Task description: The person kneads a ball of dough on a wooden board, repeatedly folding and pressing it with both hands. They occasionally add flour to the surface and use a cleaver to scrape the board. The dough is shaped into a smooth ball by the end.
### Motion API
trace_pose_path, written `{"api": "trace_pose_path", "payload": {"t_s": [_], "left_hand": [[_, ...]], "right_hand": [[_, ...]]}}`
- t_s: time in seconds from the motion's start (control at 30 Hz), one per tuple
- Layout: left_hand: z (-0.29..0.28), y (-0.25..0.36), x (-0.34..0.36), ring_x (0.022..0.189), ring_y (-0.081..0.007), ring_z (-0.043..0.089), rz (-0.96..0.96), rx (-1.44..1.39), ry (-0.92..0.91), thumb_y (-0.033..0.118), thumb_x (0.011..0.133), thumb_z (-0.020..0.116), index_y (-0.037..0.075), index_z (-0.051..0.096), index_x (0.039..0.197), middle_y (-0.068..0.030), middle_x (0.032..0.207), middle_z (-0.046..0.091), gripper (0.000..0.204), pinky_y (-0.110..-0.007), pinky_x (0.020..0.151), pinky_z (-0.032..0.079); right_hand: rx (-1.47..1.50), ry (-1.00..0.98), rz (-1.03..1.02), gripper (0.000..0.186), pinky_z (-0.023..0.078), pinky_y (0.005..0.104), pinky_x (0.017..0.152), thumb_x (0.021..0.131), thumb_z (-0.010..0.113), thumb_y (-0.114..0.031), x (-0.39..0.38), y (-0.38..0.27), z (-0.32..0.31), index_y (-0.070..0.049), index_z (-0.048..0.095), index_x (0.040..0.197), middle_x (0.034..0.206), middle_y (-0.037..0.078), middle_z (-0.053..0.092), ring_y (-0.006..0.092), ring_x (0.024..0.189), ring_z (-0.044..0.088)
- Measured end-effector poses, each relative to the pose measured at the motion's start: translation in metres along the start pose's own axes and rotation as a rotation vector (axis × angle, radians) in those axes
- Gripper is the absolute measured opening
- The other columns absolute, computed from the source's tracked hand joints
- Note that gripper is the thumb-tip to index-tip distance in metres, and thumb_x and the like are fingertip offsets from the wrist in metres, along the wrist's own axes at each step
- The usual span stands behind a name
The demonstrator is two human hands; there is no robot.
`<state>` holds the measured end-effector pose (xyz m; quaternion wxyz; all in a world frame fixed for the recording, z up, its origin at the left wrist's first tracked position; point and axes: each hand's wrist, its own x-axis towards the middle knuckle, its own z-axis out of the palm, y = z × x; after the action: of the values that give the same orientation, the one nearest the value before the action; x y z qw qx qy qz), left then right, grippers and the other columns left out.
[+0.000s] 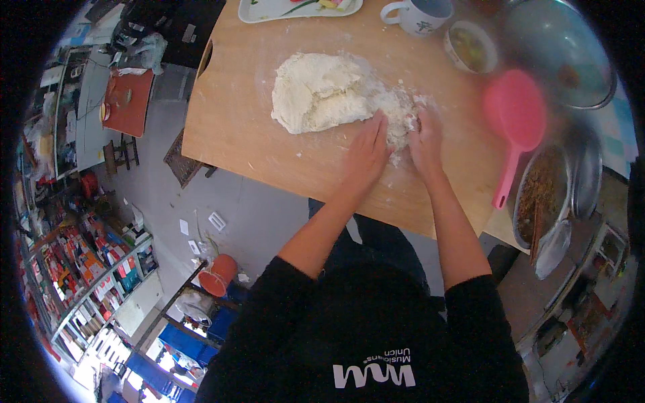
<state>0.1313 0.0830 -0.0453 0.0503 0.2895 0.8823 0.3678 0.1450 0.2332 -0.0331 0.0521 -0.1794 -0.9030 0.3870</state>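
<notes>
A large pale lump of dough (pixel 316 94) lies on the wooden board (pixel 235 127), its surface rough and folded. Loose floury crumbs (pixel 398 115) spread from its right end. My left hand (pixel 368 151) rests at the near left side of these crumbs, fingers stretched out together and close to the dough's right end. On the opposite side of the crumbs, my right hand (pixel 424 142) has its fingers extended and slightly blurred, with flour on the fingertips. The crumbs lie between both hands; neither hand is wrapped round anything.
Along the right are a pink ladle-like scoop (pixel 516 114), a small bowl (pixel 470 47), a white mug (pixel 418 15), a big metal bowl (pixel 557 54) and a bowl of brown crumbly filling (pixel 543 188) with chopsticks. A white tray (pixel 269 12) sits at the far edge.
</notes>
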Motion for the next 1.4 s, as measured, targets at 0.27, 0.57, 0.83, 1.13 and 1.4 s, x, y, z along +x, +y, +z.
{"api": "trace_pose_path", "payload": {"t_s": [0.27, 0.57, 0.83, 1.13, 1.4], "left_hand": [[-0.071, 0.003, -0.01, 0.119, -0.03, 0.041, -0.177, -0.389, 0.18, 0.002, 0.083, 0.049, 0.003, 0.048, 0.121, -0.0183, 0.124, 0.048, 0.038, -0.037, 0.1, 0.031], [-0.132, -0.108, 0.101, 0.11, -0.034, 0.046, 0.116, 0.128, 0.186, 0.024, 0.087, 0.05, 0.008, 0.051, 0.12, -0.0191, 0.118, 0.051, 0.036, -0.04, 0.095, 0.034], [-0.15, -0.084, 0.097, 0.094, -0.0346, 0.056, -0.349, 0.318, -0.23, 0.046, 0.081, 0.055, 0.003, 0.055, 0.109, -0.0227, 0.102, 0.058, 0.051, -0.042, 0.075, 0.045], [-0.148, -0.09, 0.065, 0.084, -0.0374, 0.058, -0.354, 0.0, -0.295, 0.042, 0.084, 0.053, -0.003, 0.057, 0.095, -0.023, 0.087, 0.06, 0.047, -0.043, 0.073, 0.045], [-0.103, -0.091, 0.121, 0.083, -0.0331, 0.059, -0.177, -0.232, -0.198, 0.036, 0.088, 0.045, 0.001, 0.064, 0.092, -0.0202, 0.086, 0.062, 0.04, -0.038, 0.075, 0.045]], "right_hand": [[-0.204, -0.073, -0.187, 0.06, 0.026, 0.045, 0.101, 0.069, 0.068, -0.031, -0.032, -0.043, 0.012, -0.007, 0.05, 0.12, 0.141, 0.015, 0.027, 0.0365, 0.124, 0.031], [-0.374, -0.067, -0.344, 0.037, 0.036, 0.0452, 0.091, 0.067, 0.07, -0.015, 0.026, -0.033, 0.039, -0.009, 0.06, 0.102, 0.119, 0.013, 0.048, 0.0337, 0.108, 0.044], [-0.469, 0.047, -0.108, 0.022, 0.044, 0.0392, 0.078, 0.078, 0.06, -0.014, 0.01, -0.024, 0.019, -0.005, 0.059, 0.098, 0.106, 0.015, 0.053, 0.0309, 0.094, 0.052], [0.437, 0.574, 0.425, 0.011, 0.038, 0.0273, 0.055, 0.08, 0.059, -0.01, 0.017, -0.099, 0.017, 0.0, 0.059, 0.086, 0.069, 0.002, 0.054, 0.0103, 0.062, 0.044], [0.877, 0.626, 0.447, 0.018, 0.042, 0.0243, 0.068, 0.08, 0.058, -0.009, 0.003, -0.153, 0.067, 0.002, 0.061, 0.094, 0.081, 0.003, 0.059, 0.0112, 0.075, 0.053]]}}
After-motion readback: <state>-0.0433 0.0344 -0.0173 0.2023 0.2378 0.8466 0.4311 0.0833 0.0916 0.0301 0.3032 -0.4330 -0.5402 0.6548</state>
